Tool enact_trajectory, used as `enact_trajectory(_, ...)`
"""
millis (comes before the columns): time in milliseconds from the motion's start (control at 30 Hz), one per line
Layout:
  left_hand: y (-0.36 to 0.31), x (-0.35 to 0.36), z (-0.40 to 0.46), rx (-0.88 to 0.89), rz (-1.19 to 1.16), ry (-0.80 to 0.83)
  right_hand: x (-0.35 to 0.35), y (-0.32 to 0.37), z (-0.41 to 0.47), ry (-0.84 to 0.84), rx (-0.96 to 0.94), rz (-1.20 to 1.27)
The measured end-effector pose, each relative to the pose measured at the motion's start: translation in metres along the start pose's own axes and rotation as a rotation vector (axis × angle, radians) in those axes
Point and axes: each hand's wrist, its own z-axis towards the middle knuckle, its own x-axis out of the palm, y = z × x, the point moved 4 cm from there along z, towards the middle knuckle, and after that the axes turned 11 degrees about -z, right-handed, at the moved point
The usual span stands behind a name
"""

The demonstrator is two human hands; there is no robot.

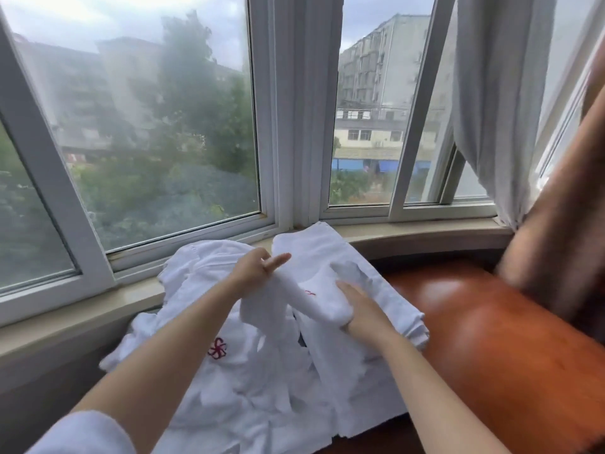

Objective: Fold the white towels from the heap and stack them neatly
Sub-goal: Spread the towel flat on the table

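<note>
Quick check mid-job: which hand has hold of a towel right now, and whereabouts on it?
The left hand grips the towel being folded at its bunched upper-left end. The right hand lies flat on its lower right fold, pressing, not gripping.

I am seeing my left hand [253, 271] gripping one end of a white towel [306, 298], forefinger sticking out, while my right hand [361, 309] is lying flat against its other end. Beneath, the heap [229, 371] is sprawling over a glossy wooden surface [491, 339] beside the window sill [409, 232].
</note>
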Motion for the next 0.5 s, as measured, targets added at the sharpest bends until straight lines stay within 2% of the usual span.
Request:
enact_trajectory(100, 0.004, -0.020, -0.001, 0.158, 0.110, 0.236, -0.025, 0.009, -0.008, -0.544, 0.299, 0.239)
enact_trajectory(167, 0.001, -0.023, -0.002, 0.232, 0.187, 0.398, -0.044, 0.020, -0.016, -0.776, 0.370, 0.331)
enact_trajectory(233, -0.005, -0.028, 0.008, 0.286, 0.373, 0.427, -0.064, 0.029, -0.022, -0.915, 0.441, 0.343)
enact_trajectory(367, -0.026, -0.040, 0.046, 0.317, 0.619, 0.234, -0.096, 0.032, -0.019, -0.981, 0.518, 0.159)
enact_trajectory(433, -0.043, -0.045, 0.067, 0.346, 0.668, 0.065, -0.105, 0.028, -0.014, -1.000, 0.519, 0.100)
enact_trajectory(500, -0.063, -0.049, 0.091, 0.472, 0.601, -0.157, -0.115, 0.032, -0.008, -1.111, 0.463, 0.035)
